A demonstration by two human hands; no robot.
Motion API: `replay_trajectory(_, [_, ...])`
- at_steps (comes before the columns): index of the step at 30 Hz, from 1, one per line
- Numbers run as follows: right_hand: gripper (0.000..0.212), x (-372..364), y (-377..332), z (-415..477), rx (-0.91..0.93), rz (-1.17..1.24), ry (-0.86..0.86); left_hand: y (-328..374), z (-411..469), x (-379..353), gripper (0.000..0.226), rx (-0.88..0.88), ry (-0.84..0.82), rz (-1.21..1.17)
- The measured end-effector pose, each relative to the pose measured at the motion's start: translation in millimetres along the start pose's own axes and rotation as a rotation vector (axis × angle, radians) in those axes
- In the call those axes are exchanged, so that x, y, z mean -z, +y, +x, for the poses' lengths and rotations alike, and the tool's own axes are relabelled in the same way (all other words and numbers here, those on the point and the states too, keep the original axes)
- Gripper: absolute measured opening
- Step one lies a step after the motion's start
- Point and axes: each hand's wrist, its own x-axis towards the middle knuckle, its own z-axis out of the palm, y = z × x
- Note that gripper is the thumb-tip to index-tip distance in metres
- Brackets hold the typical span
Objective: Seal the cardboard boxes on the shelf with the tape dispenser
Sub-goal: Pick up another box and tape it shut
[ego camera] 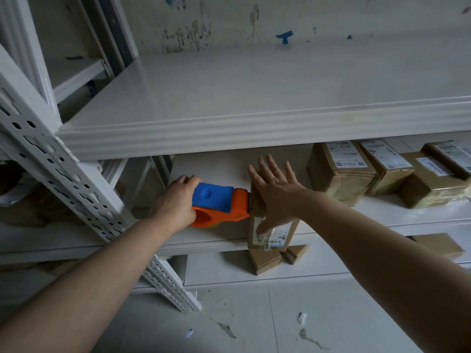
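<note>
Beside one white perforated upright [63, 179] at the left, the left hand [175, 202] curls tight around the rear of the one orange-and-blue tape dispenser [219, 205]. Its nose touches the nine o'clock side of one labelled cardboard box [285, 231], which stands at the front edge of the middle shelf [204, 247]. The right hand [275, 197] lies flat on that box with five fingers spread wide, gripping nothing; at its two o'clock four more boxes [341, 169] sit in a row on the same shelf, and three plain boxes [265, 261] lie on the lower shelf [229, 273], two at six o'clock and one at four.
</note>
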Motion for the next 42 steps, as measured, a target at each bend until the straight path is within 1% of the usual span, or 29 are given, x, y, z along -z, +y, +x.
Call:
replay_trajectory(3, [0.147, 4.6, -7.0, 15.9, -0.059, 0.032, -0.022, -0.2, -2.9, -1.5, 0.055, 0.02, 0.001, -0.076])
replay_trajectory(5, [0.146, 5.8, -5.5, 20.0, -0.075, 0.085, 0.037, -1.5, -4.0, 4.1, 0.054, 0.046, 0.044, -0.158])
replay_trajectory(6, [0.147, 5.0, -1.8, 19.2, -0.07, 0.178, 0.068, -0.9, -4.2, 9.9, 0.054, 0.052, 0.075, -0.169])
replay_trajectory(7, [0.148, 2.1, 3.3, 16.6, -0.057, 0.343, 0.089, 2.2, -4.8, 17.5, 0.055, 0.052, 0.105, -0.153])
replay_trajectory(9, [0.147, -13.6, 14.6, 8.8, -0.032, 0.704, 0.092, 15.0, -5.7, 31.7, 0.058, 0.032, 0.138, -0.056])
replay_trajectory(10, [0.147, -25.0, 19.2, 4.8, -0.023, 0.785, 0.089, 25.0, -5.6, 36.1, 0.06, 0.0, 0.139, 0.02])
replay_trajectory(12, [0.148, -49.2, 28.5, 0.5, -0.037, 0.784, 0.079, 47.1, -2.9, 32.8, 0.063, -0.089, 0.097, 0.166])
replay_trajectory(14, [0.149, -72.6, 40.5, -1.0, -0.067, 0.756, 0.058, 68.1, 1.0, 19.4, 0.064, -0.136, 0.041, 0.223])
replay_trajectory(17, [0.15, -93.0, 55.1, -5.3, -0.106, 0.661, 0.013, 93.8, 5.2, 5.2, 0.07, -0.184, 0.002, 0.203])
replay_trajectory(19, [0.151, -94.8, 57.8, -6.0, -0.076, 0.602, 0.061, 102.7, 8.9, 1.7, 0.076, -0.215, -0.036, 0.15])
replay_trajectory(22, [0.15, -95.4, 55.1, -2.0, 0.004, 0.603, 0.109, 104.3, 15.7, 2.8, 0.081, -0.241, -0.061, 0.137])
replay_trajectory(25, [0.144, -100.5, 57.3, 2.0, -0.035, 0.663, 0.14, 94.4, 20.0, 3.2, 0.082, -0.255, -0.045, 0.167])
replay_trajectory(28, [0.141, -100.6, 58.6, 3.8, -0.036, 0.611, 0.126, 67.6, 22.1, 6.1, 0.08, -0.196, -0.02, 0.099])
replay_trajectory(30, [0.14, -98.8, 58.6, 5.2, -0.047, 0.576, 0.12, 35.2, 21.3, 9.8, 0.077, -0.097, -0.006, 0.049])
replay_trajectory(33, [0.139, -97.7, 57.0, 2.9, -0.064, 0.569, 0.124, -24.5, 10.2, 15.8, 0.071, 0.067, 0.009, 0.036])
replay_trajectory(35, [0.138, -96.9, 55.9, 2.0, -0.065, 0.557, 0.114, -51.4, 3.0, 18.2, 0.068, 0.133, 0.014, 0.035])
replay_trajectory(38, [0.139, -96.3, 55.0, 3.2, -0.064, 0.544, 0.096, -65.2, 0.5, 17.4, 0.065, 0.127, 0.015, 0.006])
replay_trajectory(42, [0.139, -96.0, 55.0, 2.5, -0.074, 0.526, 0.091, -66.3, 4.1, 10.7, 0.065, 0.077, -0.004, 0.04])
